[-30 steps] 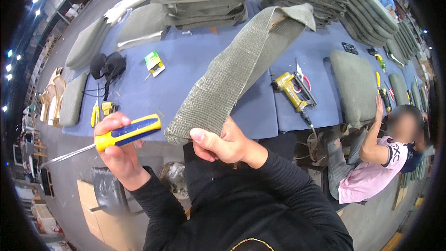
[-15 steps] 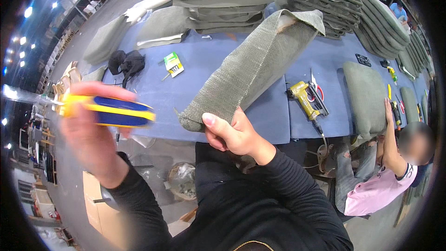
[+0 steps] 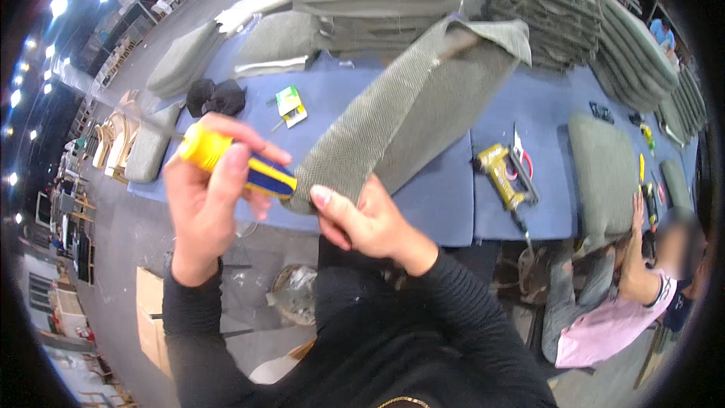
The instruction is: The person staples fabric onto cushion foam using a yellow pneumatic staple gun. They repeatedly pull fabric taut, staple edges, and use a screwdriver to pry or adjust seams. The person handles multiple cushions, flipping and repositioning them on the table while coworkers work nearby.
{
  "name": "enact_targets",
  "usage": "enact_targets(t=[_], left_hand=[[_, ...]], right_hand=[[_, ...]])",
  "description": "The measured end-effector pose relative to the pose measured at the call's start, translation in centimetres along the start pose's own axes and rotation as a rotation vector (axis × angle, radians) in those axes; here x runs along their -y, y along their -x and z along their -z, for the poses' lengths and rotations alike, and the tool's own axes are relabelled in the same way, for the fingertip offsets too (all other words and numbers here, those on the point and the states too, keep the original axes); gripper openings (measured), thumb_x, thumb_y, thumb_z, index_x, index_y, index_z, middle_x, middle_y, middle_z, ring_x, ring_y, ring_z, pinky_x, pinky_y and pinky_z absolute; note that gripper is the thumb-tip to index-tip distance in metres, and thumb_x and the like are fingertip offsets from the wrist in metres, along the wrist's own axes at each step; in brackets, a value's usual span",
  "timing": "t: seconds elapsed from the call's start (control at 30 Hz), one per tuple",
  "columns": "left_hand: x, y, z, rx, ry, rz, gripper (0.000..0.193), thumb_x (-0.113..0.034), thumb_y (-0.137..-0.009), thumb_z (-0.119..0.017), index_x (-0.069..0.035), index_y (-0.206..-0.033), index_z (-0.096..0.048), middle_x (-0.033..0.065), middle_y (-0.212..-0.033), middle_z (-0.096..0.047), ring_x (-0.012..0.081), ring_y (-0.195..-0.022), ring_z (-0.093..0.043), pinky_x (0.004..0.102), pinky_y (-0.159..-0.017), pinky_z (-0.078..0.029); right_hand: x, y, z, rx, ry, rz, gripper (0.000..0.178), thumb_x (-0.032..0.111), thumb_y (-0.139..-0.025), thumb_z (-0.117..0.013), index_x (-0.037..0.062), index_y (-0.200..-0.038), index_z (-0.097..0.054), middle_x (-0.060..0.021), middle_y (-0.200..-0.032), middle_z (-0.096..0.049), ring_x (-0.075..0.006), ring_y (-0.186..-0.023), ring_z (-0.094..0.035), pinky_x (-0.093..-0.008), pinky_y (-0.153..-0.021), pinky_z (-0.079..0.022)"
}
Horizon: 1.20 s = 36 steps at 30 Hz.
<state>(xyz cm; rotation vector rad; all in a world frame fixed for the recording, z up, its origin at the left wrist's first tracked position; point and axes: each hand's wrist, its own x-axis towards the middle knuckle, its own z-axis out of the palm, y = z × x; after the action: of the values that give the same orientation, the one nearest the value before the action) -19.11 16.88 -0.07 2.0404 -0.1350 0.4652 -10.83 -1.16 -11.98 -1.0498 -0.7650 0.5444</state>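
Note:
My left hand point(image 3: 208, 208) is closed around a screwdriver point(image 3: 273, 176) with a yellow and blue handle. Its blurred shaft points up and left, away from the work, while the handle's butt end is at the near corner of a grey-green upholstered cushion point(image 3: 385, 117); whether they touch I cannot tell. My right hand point(image 3: 370, 219) grips that corner, thumb on top and fingers underneath. The cushion slants up and away to the right, its fabric folded over along the edge, with an opening at the far end.
On the blue table point(image 3: 434, 208) lie a staple gun point(image 3: 502, 177), red-handled scissors point(image 3: 521, 159), a green-yellow box point(image 3: 290, 106) and a black cloth point(image 3: 215, 97). Cushion stacks point(image 3: 377, 0) line the back. At right a co-worker point(image 3: 612, 325) touches another cushion point(image 3: 604, 174).
My left hand has swung right with the screwdriver, bringing its handle end to the cushion's corner. My right hand keeps its grip there. The view has shifted slightly.

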Motion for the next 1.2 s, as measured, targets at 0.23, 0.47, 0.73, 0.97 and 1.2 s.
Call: enact_targets(t=[0.23, 0.47, 0.73, 0.97, 1.2], left_hand=[[-1.4, 0.7, -0.4, 0.02, -0.145, 0.091, 0.051, -0.048, -0.117, -0.045, -0.001, -0.126, -0.063, 0.0222, -0.115, -0.079, 0.0152, -0.068, -0.073, 0.0263, -0.063, -0.062], [-2.2, 0.5, 0.0, -0.037, 0.062, 0.03, 0.028, -0.027, -0.114, -0.059, -0.002, -0.125, -0.063, 0.0199, -0.112, -0.079, 0.0128, -0.069, -0.073, 0.0249, -0.06, -0.062], [-0.6, 0.3, 1.9, -0.106, 0.084, -0.054, 0.04, -0.042, -0.117, -0.049, -0.004, -0.128, -0.058, 0.0245, -0.118, -0.076, 0.0148, -0.063, -0.072, 0.0224, -0.051, -0.056], [0.1, -0.6, 4.1, -0.3, 0.124, -0.132, 0.047, -0.045, -0.119, -0.043, -0.002, -0.128, -0.059, 0.0215, -0.117, -0.076, 0.0114, -0.067, -0.071, 0.019, -0.05, -0.052], [4.0, -0.1, 2.1, -0.28, 0.405, -0.172, 0.053, -0.057, -0.113, -0.055, -0.005, -0.126, -0.055, 0.0301, -0.103, -0.076, 0.016, -0.057, -0.07, 0.0227, -0.044, -0.052]], right_hand=[[-0.5, -0.3, -0.2, 0.004, 0.048, 0.035, 0.058, 0.032, -0.115, -0.057, 0.0066, -0.063, -0.056, 0.0002, -0.054, -0.052, -0.0134, -0.052, -0.051, -0.0336, -0.055, -0.042], [-1.7, -0.1, -0.9, -0.08, 0.066, 0.206, 0.054, 0.03, -0.114, -0.06, 0.0067, -0.065, -0.059, -0.0013, -0.056, -0.054, -0.0166, -0.052, -0.052, -0.0355, -0.057, -0.043], [-2.3, -1.8, -2.4, -0.147, 0.101, 0.362, 0.051, 0.014, -0.114, -0.056, 0.0055, -0.064, -0.054, -0.0013, -0.054, -0.053, -0.0115, -0.045, -0.048, -0.0303, -0.046, -0.036], [-3.8, -2.8, -2.2, -0.178, 0.194, 0.486, 0.05, 0.009, -0.113, -0.056, 0.004, -0.064, -0.054, -0.0033, -0.055, -0.055, -0.0137, -0.042, -0.046, -0.0309, -0.044, -0.036], [-3.8, -2.7, -2.7, -0.199, 0.033, 0.348, 0.044, 0.011, -0.113, -0.056, 0.0011, -0.07, -0.053, -0.0078, -0.056, -0.054, -0.0135, -0.042, -0.047, -0.0307, -0.04, -0.038]])
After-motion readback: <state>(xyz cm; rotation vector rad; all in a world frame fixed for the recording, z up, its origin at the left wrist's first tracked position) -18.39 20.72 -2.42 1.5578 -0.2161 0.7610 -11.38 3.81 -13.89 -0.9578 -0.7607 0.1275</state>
